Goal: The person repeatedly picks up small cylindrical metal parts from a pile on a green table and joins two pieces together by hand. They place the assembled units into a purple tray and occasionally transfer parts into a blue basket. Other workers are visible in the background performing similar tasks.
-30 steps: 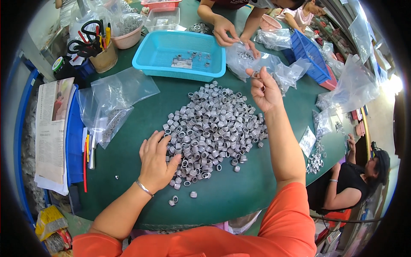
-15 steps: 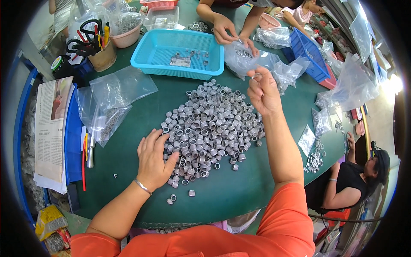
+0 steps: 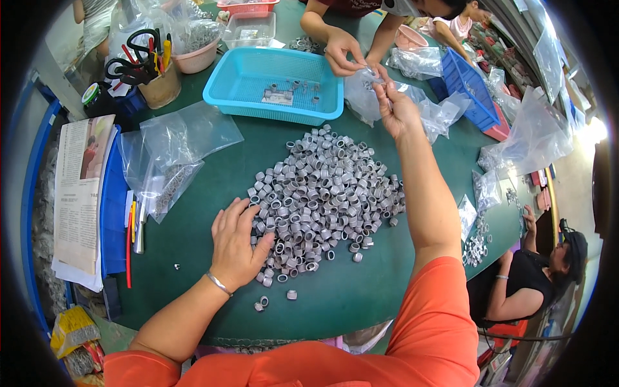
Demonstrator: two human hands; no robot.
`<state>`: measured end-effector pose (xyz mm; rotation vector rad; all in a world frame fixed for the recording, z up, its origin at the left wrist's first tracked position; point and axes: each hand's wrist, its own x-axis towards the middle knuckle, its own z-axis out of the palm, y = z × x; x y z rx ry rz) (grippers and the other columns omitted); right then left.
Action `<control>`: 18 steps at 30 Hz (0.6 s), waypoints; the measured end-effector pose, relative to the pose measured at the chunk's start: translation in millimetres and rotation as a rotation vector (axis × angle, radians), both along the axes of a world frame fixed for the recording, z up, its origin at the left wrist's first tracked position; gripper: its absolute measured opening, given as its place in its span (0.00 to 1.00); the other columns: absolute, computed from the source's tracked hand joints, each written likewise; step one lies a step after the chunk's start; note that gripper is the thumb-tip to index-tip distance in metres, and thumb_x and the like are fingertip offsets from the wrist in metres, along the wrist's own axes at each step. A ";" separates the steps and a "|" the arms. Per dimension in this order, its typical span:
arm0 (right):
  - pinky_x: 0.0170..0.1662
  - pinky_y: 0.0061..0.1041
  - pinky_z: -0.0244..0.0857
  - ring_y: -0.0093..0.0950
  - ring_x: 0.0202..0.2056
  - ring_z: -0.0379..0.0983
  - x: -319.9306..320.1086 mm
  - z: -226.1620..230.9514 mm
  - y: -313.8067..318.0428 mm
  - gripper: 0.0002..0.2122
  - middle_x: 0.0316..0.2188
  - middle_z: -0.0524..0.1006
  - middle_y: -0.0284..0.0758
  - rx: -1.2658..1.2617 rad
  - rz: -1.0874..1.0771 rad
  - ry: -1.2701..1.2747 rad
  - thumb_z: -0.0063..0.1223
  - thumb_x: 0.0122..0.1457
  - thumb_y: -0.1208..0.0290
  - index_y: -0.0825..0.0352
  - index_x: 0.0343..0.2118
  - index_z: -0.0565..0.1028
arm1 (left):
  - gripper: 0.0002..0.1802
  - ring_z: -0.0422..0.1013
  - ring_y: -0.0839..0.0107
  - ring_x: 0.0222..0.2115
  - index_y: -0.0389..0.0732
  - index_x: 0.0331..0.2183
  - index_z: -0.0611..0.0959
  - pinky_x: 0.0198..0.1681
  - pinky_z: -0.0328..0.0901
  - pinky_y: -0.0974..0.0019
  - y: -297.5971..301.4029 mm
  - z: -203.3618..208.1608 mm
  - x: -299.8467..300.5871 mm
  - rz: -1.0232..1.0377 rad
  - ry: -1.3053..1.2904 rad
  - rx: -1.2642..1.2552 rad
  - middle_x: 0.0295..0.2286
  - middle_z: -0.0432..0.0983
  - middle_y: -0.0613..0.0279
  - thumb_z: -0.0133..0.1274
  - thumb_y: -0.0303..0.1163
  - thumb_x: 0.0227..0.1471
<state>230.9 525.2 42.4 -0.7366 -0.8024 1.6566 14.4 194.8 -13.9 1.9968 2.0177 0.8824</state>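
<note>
A large heap of small grey metal rings (image 3: 322, 200) lies on the green table. My left hand (image 3: 237, 245) rests at the heap's left edge, fingers spread, palm down, its fingertips and thumb against the outer rings. Stretched out beyond the heap, my right hand (image 3: 401, 115) has its thumb and fingers pinched together; what sits between them is too small to make out. Its fingertips meet a co-worker's hands (image 3: 345, 55) above a clear plastic bag (image 3: 362, 97) with small metal parts in it.
Behind the heap stands a blue basket (image 3: 274, 109) with a few parts inside. Empty-looking plastic bags (image 3: 187, 132) lie left, near a tool pot (image 3: 161, 90) holding scissors and pliers. A blue bin (image 3: 469, 87) stands far right. Another person (image 3: 522, 284) sits at the right edge.
My right hand has moved forward, away from me, up to the co-worker's hands. My left hand stays at the heap's edge. The whole view has shifted slightly.
</note>
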 end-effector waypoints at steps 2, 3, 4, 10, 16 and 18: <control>0.21 0.08 0.65 0.18 0.27 0.71 0.5 -0.9 -14.3 0.10 0.39 0.71 0.43 -0.079 0.055 -0.003 0.32 0.63 0.67 0.69 0.36 0.65 | 0.27 0.56 0.50 0.51 0.36 0.45 0.67 0.54 0.45 0.49 -0.9 -1.6 -0.9 -0.001 0.000 0.004 0.48 0.61 0.49 0.46 0.45 0.49; 0.21 0.08 0.65 0.18 0.27 0.71 2.2 -0.6 -23.5 0.10 0.39 0.71 0.43 -0.082 0.053 -0.006 0.32 0.63 0.67 0.69 0.36 0.65 | 0.26 0.56 0.50 0.51 0.36 0.45 0.67 0.54 0.45 0.49 -1.0 -1.7 -0.9 -0.005 0.005 0.010 0.48 0.61 0.48 0.46 0.45 0.49; 0.18 0.07 0.61 0.15 0.25 0.68 3.0 0.0 -34.3 0.11 0.41 0.70 0.44 -0.062 0.126 0.061 0.33 0.63 0.68 0.68 0.43 0.63 | 0.26 0.56 0.50 0.51 0.36 0.45 0.67 0.54 0.46 0.50 -1.0 -1.9 -0.9 -0.006 0.009 0.014 0.48 0.61 0.48 0.46 0.44 0.49; 0.11 0.07 0.48 0.11 0.12 0.51 5.4 6.8 -98.2 0.07 0.47 0.67 0.51 0.097 0.346 0.024 0.37 0.62 0.68 0.65 0.31 0.65 | 0.26 0.56 0.50 0.50 0.36 0.45 0.68 0.54 0.46 0.51 1.4 -2.7 -1.6 -0.011 0.013 0.033 0.47 0.61 0.48 0.47 0.43 0.48; 0.11 0.10 0.48 0.13 0.08 0.54 7.1 0.3 -136.5 0.10 0.42 0.69 0.56 0.173 0.395 0.008 0.39 0.61 0.63 0.64 0.31 0.66 | 0.25 0.57 0.50 0.50 0.36 0.45 0.68 0.53 0.47 0.53 3.1 -2.2 -1.6 -0.005 0.023 0.042 0.47 0.62 0.48 0.47 0.42 0.48; 0.12 0.10 0.49 0.13 0.09 0.55 9.1 -4.0 -142.3 0.08 0.42 0.69 0.57 0.238 0.410 0.026 0.39 0.61 0.64 0.64 0.32 0.66 | 0.26 0.57 0.50 0.50 0.36 0.45 0.68 0.53 0.47 0.53 2.9 -2.6 -1.5 -0.007 0.020 0.037 0.47 0.62 0.48 0.47 0.43 0.48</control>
